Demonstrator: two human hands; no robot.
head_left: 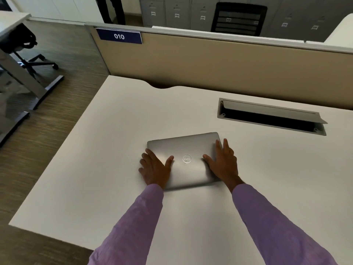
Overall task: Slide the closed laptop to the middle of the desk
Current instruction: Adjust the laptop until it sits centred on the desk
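1. Desk: white top. Left edge runs diagonally toward the floor; near edge at lower left. Far edge meets a tan partition, with a curved notch cut into it.
2. Cable tray recessed at far right, flap tilted open, well apart from the laptop.
3. Bare desk lies on all sides of the laptop; the widest stretches are to the left and toward the near edge.
4. Laptop: closed, silver, flat on the desk, about midway between the left edge and the tray. Long axis runs left-right, turned slightly so the right end sits farther away. Round lid logo reads upside-down from here.
5. Left hand: palm down on the lid's left end, fingers spread, outer ones draped over the left edge, thumb pointing inward. Flat press, not a closed grasp.
6. Right hand: palm down on the right end, fingers extended toward the far right corner, thumb angled in toward the logo. Spread wide too.
7. Both forearms in purple sleeves, reaching forward, roughly parallel.
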